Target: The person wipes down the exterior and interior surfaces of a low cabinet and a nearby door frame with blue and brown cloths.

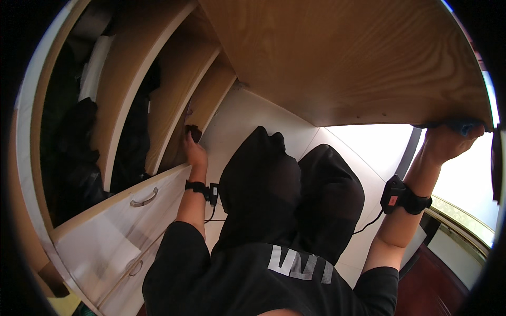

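Small dark item sat at the front edge of a wooden wardrobe shelf, left hand on it, fingers seemingly closing round it, though grip was hard to read. Right hand had fingers curled over the wardrobe door edge, with something blue. Step judged: taking from the shelf; next needs a firm pinch, then withdrawal above the white drawers.

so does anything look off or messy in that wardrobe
Nothing looks damaged or spilled. Dark clothes sit bunched, not folded, in the left compartment. The left hand reaches into a narrow shelf gap at a dark item, and the right hand grips the door edge.
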`<action>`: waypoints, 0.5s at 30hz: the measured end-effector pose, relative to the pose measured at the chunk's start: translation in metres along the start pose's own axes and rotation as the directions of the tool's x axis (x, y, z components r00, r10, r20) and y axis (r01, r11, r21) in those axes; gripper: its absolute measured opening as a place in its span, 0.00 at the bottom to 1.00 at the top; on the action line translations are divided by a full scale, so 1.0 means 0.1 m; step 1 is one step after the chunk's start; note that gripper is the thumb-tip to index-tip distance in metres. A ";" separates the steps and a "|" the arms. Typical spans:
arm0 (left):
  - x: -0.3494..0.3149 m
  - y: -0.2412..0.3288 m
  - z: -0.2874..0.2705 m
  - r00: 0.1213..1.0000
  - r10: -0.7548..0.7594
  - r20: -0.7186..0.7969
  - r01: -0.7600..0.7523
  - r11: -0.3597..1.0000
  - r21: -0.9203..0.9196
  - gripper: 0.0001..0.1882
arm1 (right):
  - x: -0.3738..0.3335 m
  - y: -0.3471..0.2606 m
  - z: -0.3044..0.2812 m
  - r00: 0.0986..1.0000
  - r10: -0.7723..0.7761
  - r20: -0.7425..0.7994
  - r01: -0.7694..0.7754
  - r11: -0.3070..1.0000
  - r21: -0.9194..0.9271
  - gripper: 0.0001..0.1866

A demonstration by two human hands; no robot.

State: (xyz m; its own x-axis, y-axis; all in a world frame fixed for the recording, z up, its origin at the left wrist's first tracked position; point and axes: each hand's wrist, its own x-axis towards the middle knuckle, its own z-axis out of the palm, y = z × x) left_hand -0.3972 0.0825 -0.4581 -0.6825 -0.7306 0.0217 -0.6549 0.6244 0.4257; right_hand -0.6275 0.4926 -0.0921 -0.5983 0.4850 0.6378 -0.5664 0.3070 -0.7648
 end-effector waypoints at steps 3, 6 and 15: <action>0.22 0.06 0.31 0.995 0.097 -0.017 -0.096 0.993 0.064 0.28 | 0.14 0.04 -0.17 0.974 -0.221 0.052 0.225 0.970 -0.089 0.24; 0.38 0.61 0.45 0.987 0.153 0.040 -0.155 0.987 0.041 0.28 | 0.33 0.24 -0.49 0.637 -0.631 0.443 0.752 0.382 -0.537 0.27; 0.44 2.42 -0.21 0.945 0.327 -0.003 -0.234 0.669 -0.705 0.21 | 0.18 0.34 -0.26 0.983 -0.142 0.113 0.144 0.989 -0.014 0.20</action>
State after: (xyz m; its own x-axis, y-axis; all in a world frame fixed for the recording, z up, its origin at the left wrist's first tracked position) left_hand -0.5788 0.1955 -0.3355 -0.8578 -0.4875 0.1627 -0.0498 0.3938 0.9179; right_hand -0.6427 0.5333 -0.1089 -0.5720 0.3410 0.7460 -0.6387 0.3856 -0.6659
